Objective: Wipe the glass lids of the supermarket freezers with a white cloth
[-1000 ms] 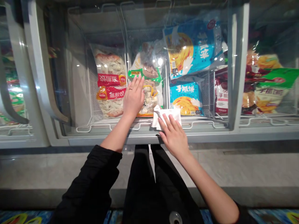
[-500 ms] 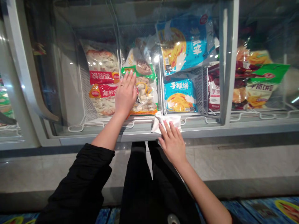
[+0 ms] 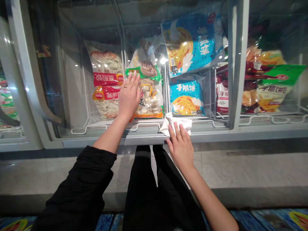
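Left grip lying flat left of centre, right grip resting outstretched lower right of centre, forearms slanting inward

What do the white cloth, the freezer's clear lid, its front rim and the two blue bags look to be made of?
White cloth: matte, soft fabric or perhaps thick paper, judging by its limp folds.
Clear lid: glass or clear plastic, smooth and glossy, given the bright light spots.
Front rim: grey, satin, likely metal.
Blue bags: printed plastic film, shiny and creased.
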Available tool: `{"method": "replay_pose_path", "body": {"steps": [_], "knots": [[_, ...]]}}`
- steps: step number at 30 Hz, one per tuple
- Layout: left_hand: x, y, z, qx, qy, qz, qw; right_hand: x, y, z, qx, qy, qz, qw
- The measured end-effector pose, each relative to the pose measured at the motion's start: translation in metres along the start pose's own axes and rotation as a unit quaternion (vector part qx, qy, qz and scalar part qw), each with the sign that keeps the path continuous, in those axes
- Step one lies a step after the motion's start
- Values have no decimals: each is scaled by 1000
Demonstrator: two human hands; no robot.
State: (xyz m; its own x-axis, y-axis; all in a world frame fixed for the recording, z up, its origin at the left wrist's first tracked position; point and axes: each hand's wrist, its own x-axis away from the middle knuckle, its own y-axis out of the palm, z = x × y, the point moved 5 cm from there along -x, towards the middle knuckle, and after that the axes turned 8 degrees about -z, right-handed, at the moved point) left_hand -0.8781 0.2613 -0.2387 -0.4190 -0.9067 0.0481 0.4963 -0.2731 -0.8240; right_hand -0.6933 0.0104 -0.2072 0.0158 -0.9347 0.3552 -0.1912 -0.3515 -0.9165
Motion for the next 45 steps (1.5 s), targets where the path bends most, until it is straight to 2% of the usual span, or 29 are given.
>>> {"method": "replay_pose_path", "body": {"steps": [3, 5, 7, 9, 11, 13, 15, 19, 21, 23, 27, 30, 34, 36, 39, 41, 43, 45], "knots": [[0, 0, 1, -7, 2, 2, 1000, 9, 8, -29, -5, -42, -27, 999], [1, 0, 2, -15, 3, 4, 1000, -6, 11, -54, -12, -107, -34, 994], [1, -1, 4, -26, 4, 3, 1000, -34, 8, -67, -16, -162, -32, 986], [2, -2, 6, -37, 5, -1, 999, -64, -2, -61, -17, -165, -21, 986], [2, -2, 7, -43, 6, -5, 999, -83, -15, -41, -17, -117, 0, 993], [2, -2, 8, -40, 4, -9, 999, -84, -23, -22, -14, -72, 19, 997], [3, -2, 7, -32, 4, -10, 999, -73, -22, -15, -7, -51, 24, 998], [4, -2, 2, -23, 9, 14, 1000, -58, -11, -41, 2, -80, 4, 997], [5, -3, -1, -18, 7, 33, 999, -72, -11, -59, 4, -122, -5, 993], [7, -5, -4, -9, -1, 51, 999, -99, -17, -69, 8, -155, -1, 988], [11, -11, -10, 26, -21, 82, 996, -150, -39, -58, 9, -137, 38, 990], [12, -21, -14, 47, -17, 74, 996, -153, -46, -47, 11, -109, 64, 992], [-8, -44, -30, 29, 2, 55, 998, -139, -40, -57, 17, -109, 57, 992], [-27, -56, -44, 1, 0, 43, 999, -147, -38, -71, 19, -135, 44, 990], [-56, -67, -65, -50, -5, 14, 999, -185, -44, -88, 32, -188, 30, 981], [-68, -69, -74, -76, -8, 0, 997, -219, -55, -89, 42, -197, 35, 979], [-72, -69, -78, -90, -5, -5, 996, -246, -68, -80, 43, -168, 56, 983], [-72, -68, -78, -96, 0, -2, 995, -258, -76, -69, 33, -128, 82, 988]]}}
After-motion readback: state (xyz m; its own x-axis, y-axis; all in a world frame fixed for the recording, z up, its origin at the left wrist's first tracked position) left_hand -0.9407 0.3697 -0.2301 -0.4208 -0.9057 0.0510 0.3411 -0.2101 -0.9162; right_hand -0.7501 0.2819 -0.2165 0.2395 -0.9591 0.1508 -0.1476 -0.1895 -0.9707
